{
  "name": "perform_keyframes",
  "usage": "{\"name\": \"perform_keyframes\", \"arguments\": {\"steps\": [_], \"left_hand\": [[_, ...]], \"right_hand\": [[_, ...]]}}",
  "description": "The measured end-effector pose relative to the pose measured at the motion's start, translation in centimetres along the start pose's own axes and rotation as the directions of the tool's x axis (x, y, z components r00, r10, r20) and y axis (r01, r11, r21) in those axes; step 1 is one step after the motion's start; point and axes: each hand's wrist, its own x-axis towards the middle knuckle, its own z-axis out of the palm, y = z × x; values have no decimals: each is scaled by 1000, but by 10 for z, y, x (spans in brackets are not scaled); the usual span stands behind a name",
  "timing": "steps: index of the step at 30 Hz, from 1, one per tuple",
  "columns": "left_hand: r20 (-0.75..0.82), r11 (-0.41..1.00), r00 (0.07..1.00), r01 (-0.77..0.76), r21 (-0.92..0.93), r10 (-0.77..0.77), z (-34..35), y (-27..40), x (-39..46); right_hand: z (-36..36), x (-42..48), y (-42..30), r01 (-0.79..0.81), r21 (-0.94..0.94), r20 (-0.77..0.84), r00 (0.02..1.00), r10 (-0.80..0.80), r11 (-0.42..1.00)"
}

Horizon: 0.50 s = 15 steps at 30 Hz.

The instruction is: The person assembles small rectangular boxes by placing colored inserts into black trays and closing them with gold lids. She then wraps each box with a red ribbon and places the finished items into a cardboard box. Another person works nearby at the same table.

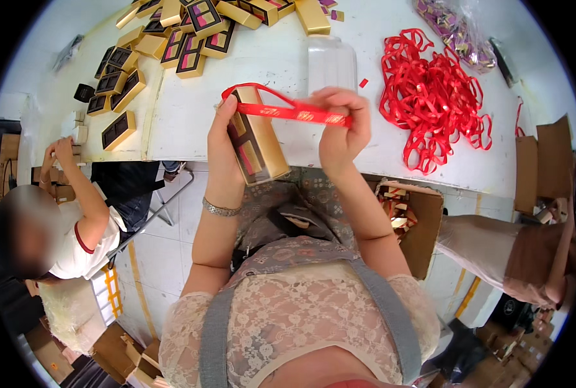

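Observation:
My left hand point(225, 140) grips a gold gift box point(267, 140) with a dark windowed face, held tilted above the table's near edge. A red ribbon loop point(273, 112) with gold print passes over the box's upper end, under my left thumb. My right hand point(344, 126) holds the ribbon's other end, stretched out to the right of the box. On the table to the right lies a tangled heap of red ribbon loops point(428, 97). Many similar gold boxes point(191, 53) are piled at the upper left.
The white table point(186, 116) carries a clear plastic tray point(331, 63) and a plastic bag of small purple-and-gold pieces point(457, 34). An open cardboard box point(421, 228) holding ribboned boxes stands below the edge. One person point(89, 228) sits left; another point(506, 252) is at right.

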Motion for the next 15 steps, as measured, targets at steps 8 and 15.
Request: {"name": "perform_keyframes", "arguments": {"steps": [8, 15], "left_hand": [[65, 998, 998, -19, -62, 23, -11, 15, 20], [110, 983, 984, -153, 106, 141, -12, 21, 20]], "right_hand": [[-24, 24, -52, -364, -148, 700, 618, 358, 920], [-20, 22, -22, -156, -134, 733, 649, 203, 979]]}}
